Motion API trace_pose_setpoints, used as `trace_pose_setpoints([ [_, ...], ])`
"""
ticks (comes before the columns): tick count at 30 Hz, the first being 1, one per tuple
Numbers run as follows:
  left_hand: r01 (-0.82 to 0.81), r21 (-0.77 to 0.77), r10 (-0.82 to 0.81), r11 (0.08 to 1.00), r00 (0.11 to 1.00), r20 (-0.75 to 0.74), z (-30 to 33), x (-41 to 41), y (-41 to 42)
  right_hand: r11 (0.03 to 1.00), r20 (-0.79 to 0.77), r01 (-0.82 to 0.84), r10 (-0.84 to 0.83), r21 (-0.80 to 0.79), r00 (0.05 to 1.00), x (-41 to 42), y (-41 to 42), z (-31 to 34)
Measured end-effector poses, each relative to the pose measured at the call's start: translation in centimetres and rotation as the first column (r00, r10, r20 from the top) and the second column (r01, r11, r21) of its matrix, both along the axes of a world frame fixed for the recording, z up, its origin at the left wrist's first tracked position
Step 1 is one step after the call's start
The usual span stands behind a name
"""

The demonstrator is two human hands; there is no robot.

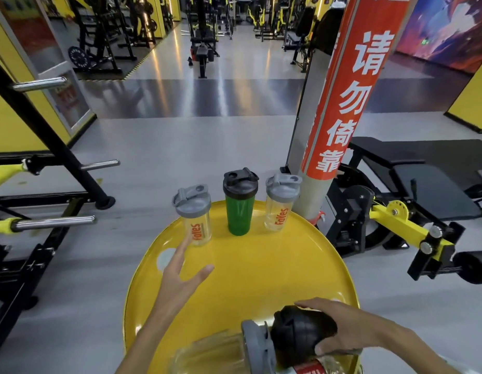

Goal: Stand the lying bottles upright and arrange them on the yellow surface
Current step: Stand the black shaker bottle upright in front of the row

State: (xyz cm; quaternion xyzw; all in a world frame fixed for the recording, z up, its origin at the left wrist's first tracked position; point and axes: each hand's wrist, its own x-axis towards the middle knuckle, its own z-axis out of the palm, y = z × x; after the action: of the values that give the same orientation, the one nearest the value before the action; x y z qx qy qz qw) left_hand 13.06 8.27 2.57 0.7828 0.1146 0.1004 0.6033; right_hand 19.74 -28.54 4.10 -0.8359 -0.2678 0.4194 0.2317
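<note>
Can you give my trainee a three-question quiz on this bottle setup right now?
1. True or false: the green plastic shaker bottle with black lid stands between two clear grey-lidded bottles.
2. Which hand rests on the lying black-lidded bottle? A) left B) right
3. How many bottles stand upright on the round yellow surface?

Key: 1 true. 2 B: the right hand covers it; the left hand is open, empty. 3 three; a clear grey-lidded bottle also lies flat.
</note>
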Motion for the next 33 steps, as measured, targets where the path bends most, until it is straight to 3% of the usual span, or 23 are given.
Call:
trace_pose_setpoints([
  [8, 0.279, 0.238, -0.238, 0.930, 0.953, -0.187, -2.2, -7.4, -6.0, 0.999, 0.025, -0.045, 0.046, -0.030, 0.999, -0.1, -0.2, -0.8],
  [11, 0.354, 0.494, -0.254, 0.794, 0.932, -0.259, -2.8, -8.3, -6.7, 0.999, 0.031, -0.045, 0.045, -0.020, 0.999, -0.1, -0.1, -1.1],
  [15, 0.350, 0.655, -0.236, 0.670, 0.937, -0.259, -2.8, -8.6, -7.4, 0.999, 0.065, -0.047, 0.048, -0.024, 0.997, -0.3, 0.0, -1.4],
  [21, 0.361, 0.681, -0.215, 0.636, 0.932, -0.293, -3.3, -8.8, -7.5, 0.998, 0.162, -0.048, 0.054, -0.038, 0.985, -0.5, 0.6, -1.9],
  [26, 0.375, 0.623, -0.226, 0.686, 0.924, -0.307, -2.2, -9.0, -7.8, 0.986, 0.261, 0.072, -0.111, 0.153, 0.959, 1.4, 0.9, -0.1],
  [30, 0.358, 0.620, -0.234, 0.698, 0.933, -0.275, -2.0, -9.1, -7.9, 0.892, 0.242, 0.212, -0.326, 0.400, 0.914, 4.5, 2.3, 3.2],
  [31, 0.346, 0.636, -0.230, 0.690, 0.938, -0.260, -2.3, -9.1, -7.9, 0.856, 0.209, 0.252, -0.376, 0.451, 0.903, 5.4, 2.7, 3.8],
  [33, 0.304, 0.750, -0.195, 0.587, 0.953, -0.234, -3.4, -9.0, -7.7, 0.776, 0.099, 0.348, -0.462, 0.527, 0.881, 7.1, 3.4, 4.3],
])
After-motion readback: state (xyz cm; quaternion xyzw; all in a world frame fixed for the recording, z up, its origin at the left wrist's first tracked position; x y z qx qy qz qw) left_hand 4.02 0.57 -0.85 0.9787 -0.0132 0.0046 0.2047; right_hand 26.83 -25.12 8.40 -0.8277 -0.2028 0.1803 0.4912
